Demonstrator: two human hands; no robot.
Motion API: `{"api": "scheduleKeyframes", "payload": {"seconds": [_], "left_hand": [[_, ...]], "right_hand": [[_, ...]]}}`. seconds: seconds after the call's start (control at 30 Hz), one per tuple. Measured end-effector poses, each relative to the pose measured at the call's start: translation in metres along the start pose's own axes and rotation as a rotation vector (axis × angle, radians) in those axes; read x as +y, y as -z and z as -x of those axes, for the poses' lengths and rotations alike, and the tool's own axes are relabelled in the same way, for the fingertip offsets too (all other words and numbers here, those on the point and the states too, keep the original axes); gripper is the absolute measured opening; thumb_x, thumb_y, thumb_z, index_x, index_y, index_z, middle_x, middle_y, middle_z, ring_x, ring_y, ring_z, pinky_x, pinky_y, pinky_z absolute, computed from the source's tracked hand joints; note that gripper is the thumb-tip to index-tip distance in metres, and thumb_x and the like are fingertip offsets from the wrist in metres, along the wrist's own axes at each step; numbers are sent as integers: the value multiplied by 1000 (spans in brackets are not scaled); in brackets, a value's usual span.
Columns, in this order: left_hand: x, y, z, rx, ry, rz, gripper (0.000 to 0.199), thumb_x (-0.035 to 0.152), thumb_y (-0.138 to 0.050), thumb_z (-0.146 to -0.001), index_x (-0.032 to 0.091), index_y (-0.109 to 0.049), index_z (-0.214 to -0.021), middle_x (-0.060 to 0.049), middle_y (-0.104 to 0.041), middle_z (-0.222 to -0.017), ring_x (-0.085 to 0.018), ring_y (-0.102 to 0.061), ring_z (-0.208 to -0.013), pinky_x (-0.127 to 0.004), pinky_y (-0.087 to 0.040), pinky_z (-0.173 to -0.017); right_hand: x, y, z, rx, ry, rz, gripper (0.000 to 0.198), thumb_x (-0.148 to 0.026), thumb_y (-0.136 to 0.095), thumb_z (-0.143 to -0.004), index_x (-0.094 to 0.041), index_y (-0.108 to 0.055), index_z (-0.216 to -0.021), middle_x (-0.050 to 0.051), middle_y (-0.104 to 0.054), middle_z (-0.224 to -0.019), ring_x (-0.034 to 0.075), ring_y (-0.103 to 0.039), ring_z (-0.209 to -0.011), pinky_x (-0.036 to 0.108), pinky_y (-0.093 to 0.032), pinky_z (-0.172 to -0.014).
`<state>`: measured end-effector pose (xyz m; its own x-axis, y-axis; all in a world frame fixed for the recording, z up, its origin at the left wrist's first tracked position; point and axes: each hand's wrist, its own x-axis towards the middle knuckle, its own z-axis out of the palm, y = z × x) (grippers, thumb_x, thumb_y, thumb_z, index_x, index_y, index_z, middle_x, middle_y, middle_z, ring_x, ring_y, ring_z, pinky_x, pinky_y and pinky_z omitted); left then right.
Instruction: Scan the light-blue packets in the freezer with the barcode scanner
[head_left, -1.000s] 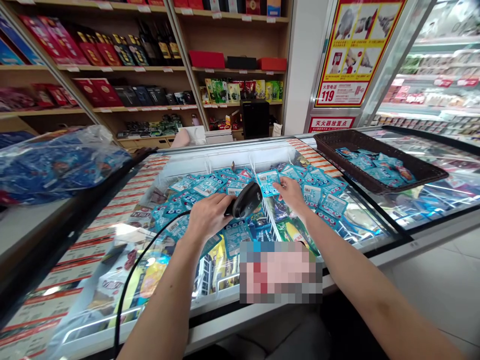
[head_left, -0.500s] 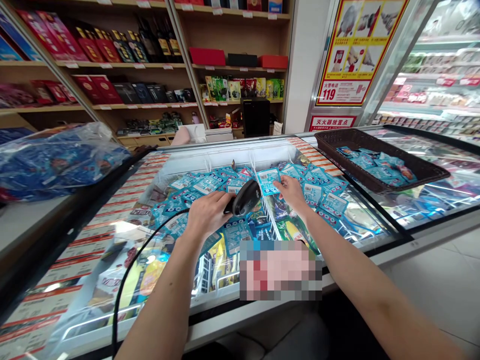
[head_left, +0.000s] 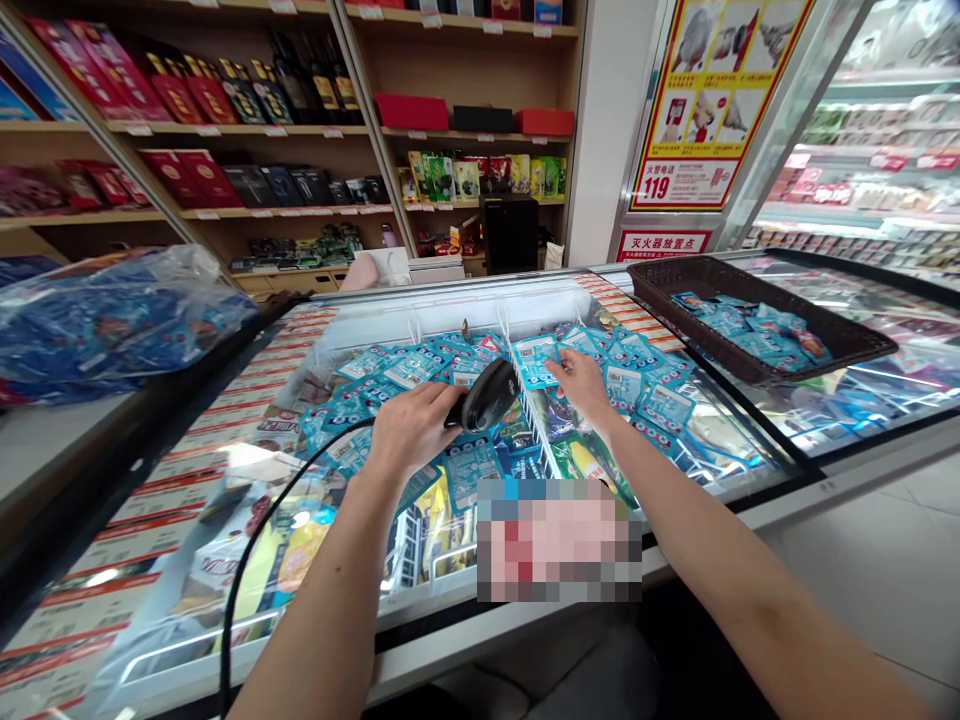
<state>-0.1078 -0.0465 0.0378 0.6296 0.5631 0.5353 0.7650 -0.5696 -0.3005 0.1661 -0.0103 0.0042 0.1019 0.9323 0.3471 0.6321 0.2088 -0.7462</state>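
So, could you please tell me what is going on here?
A person stands at a glass-topped freezer. Their left grip is closed around a black corded scanner, while their right grip pinches a blue packet by its edge, barcode showing. The scanner's head is close to that packet. Many similar packets lie spread over the glass. To the right, a brown basket holds more, and a clear plastic bag of blue items sits at the left.

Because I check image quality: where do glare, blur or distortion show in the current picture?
Head view: glare on the freezer glass, lower left; the chilled shelves, right, look washed out. Same view: the bag, far left, looks soft; wood uprights lean; pixelation below the scanner.
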Motion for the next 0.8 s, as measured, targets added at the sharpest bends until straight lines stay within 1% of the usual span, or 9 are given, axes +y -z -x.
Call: {"api": "scheduleKeyframes", "payload": {"seconds": [0.07,0.13,0.17,0.23,0.33,0.47,0.57,0.7,0.8], "left_hand": [[0,0,0,1,-9,-1,28,29,-51,-82,19,-59,-106,-4,-68,-88,-22,-63,-84,-31,-41,-63],[0,-1,0,-1,-14,4,28,30,-51,-82,20,-60,-106,-5,-68,-88,-22,-63,-84,-31,-41,-63],[0,-1,0,-2,-15,9,28,30,-51,-82,20,-60,-107,-5,-68,-88,-22,-63,-84,-31,-41,-63],[0,-2,0,1,-10,20,28,30,-51,-82,20,-60,-107,-5,-68,-87,-22,-63,-84,-31,-42,-63],[0,-2,1,22,5,33,28,30,-50,-83,21,-61,-107,-5,-69,-88,-22,-63,-86,-30,-42,-66],[-2,-1,2,38,34,22,29,29,-49,-84,21,-61,-108,-5,-69,-91,-21,-63,-88,-29,-44,-68],[-3,-1,4,28,109,7,30,28,-48,-83,22,-61,-110,-4,-70,-95,-21,-64,-90,-28,-43,-64],[-3,1,2,-22,197,4,31,31,-49,-81,23,-61,-109,-4,-70,-97,-21,-63,-92,-28,-41,-62],[-3,5,1,-54,194,-20,31,32,-50,-81,24,-61,-109,-4,-69,-97,-22,-63,-93,-28,-41,-62]], "right_hand": [[2,1,-1,58,-36,36,26,-43,-50,-85,-20,-59,-89,1,-64,-71,18,-61,-58,29,-44,-61],[4,4,-2,128,-77,90,32,-42,-54,-83,-19,-58,-105,4,-68,-84,20,-64,-73,32,-46,-69],[4,7,-3,156,-100,125,35,-40,-55,-82,-19,-57,-110,5,-69,-87,21,-64,-79,33,-47,-73],[4,14,-4,184,-150,206,35,-39,-54,-83,-21,-57,-112,5,-69,-87,23,-64,-86,34,-46,-77],[4,24,-5,210,-231,325,34,-38,-52,-85,-21,-56,-114,6,-69,-88,26,-63,-92,36,-45,-78],[7,33,-4,230,-284,418,37,-35,-50,-87,-20,-51,-121,9,-68,-96,26,-61,-95,36,-44,-79],[8,36,-3,261,-257,477,39,-31,-49,-88,-19,-48,-125,12,-63,-107,26,-58,-98,36,-43,-80],[6,36,0,331,-128,598,34,-31,-51,-87,-14,-56,-116,17,-54,-118,30,-45,-112,39,-38,-88],[6,32,1,256,-4,621,32,-35,-55,-85,-15,-62,-109,16,-54,-117,31,-42,-112,42,-36,-90]]}}
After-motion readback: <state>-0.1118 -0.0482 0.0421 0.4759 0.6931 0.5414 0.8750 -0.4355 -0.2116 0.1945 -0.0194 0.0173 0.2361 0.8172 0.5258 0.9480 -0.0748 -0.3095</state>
